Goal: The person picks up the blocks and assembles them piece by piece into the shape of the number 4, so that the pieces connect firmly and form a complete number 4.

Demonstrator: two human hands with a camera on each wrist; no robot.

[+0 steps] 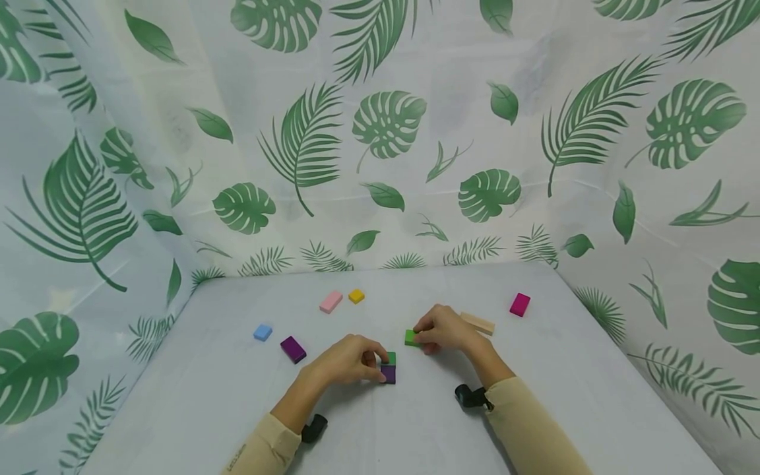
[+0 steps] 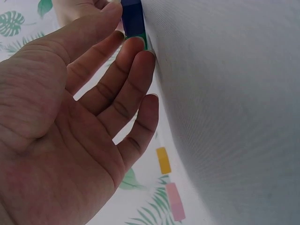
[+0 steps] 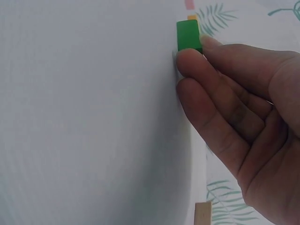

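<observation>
My left hand [image 1: 350, 359] is at a dark purple block [image 1: 388, 375] and a green block [image 1: 389, 357] that lie edge to edge. The thumb is at the purple one and a fingertip at the green one. In the left wrist view, the purple block [image 2: 133, 18] looks dark blue, and the curled fingers partly hide the green one. My right hand [image 1: 444, 328] pinches the end of a bright green block [image 1: 411, 338] between thumb and fingers, just right of and beyond that pair. The right wrist view shows this green block [image 3: 188, 35] at the fingertips, near the tabletop.
A light wood block [image 1: 477, 324] lies beside the right hand, with a magenta block [image 1: 520, 305] farther right. Pink [image 1: 330, 301] and yellow [image 1: 356, 296] blocks lie at the back; blue [image 1: 262, 332] and purple [image 1: 293, 349] ones at left. Leaf-patterned cloth [image 1: 415, 224] walls the table.
</observation>
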